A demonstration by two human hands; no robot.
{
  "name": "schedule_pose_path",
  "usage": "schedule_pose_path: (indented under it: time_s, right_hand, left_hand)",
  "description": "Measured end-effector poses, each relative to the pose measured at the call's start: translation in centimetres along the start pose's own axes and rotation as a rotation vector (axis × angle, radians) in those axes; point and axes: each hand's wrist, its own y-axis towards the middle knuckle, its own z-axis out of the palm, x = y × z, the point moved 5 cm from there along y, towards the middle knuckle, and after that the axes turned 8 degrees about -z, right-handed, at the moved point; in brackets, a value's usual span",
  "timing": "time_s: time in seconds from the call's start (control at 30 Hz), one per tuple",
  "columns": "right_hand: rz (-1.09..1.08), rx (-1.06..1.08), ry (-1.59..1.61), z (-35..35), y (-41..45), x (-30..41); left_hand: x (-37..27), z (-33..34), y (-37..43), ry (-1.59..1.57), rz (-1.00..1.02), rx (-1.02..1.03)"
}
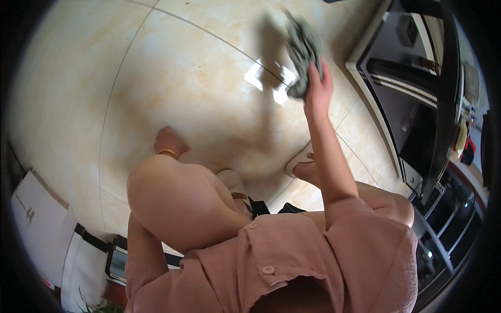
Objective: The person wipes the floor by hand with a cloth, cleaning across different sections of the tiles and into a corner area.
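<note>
In my right hand (319,88) is a bunched grey-green cloth (303,47), blurred and hanging over the tiled floor (188,78). My right arm stretches forward, and the cloth's shadow falls to its left. Beyond my bent left knee (168,195) shows my left hand (169,141), with a yellow band at its wrist. That hand holds nothing visible, its thumb apart from its foreshortened fingers. Whether those fingers touch the floor is unclear.
A black and silver appliance or cabinet front (395,86) runs along the right side. White furniture (43,223) stands at the lower left, with a dark box-like object (117,258) near it. My light shoes (231,182) are on the floor.
</note>
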Motion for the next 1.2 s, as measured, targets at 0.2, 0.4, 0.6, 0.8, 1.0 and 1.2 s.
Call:
schedule_pose_path:
  time_s: [0.2, 0.4, 0.6, 0.8, 1.0, 1.2]
  right_hand:
    - [0.274, -0.056, -0.834, -4.5, -14.7, -11.5]
    - [0.023, 0.263, -0.795, 20.4, -11.3, -7.5]
    - [0.163, 0.323, 0.381, 33.9, 7.0, -3.1]
    - [0.021, 0.647, 0.355, 25.7, 3.1, 10.2]
    - [0.067, 0.622, 0.090, 18.5, 0.6, 11.6]
    - [0.123, 0.819, -0.058, 20.4, -1.6, 12.1]
  left_hand:
    - [0.5, 0.2, -0.5, -0.050, -0.050, -0.022]
    - [0.4, -1.0, -1.7, -0.111, -0.006, 0.009]
    - [-1.6, -0.9, -0.3, -0.086, 0.070, -0.067]
    - [1.2, 2.7, 1.0, -0.140, 0.014, -0.117]
    - [0.1, 0.8, 0.3, -0.278, 0.086, -0.162]
    - [0.1, 1.2, 0.0, -0.237, 0.136, -0.188]
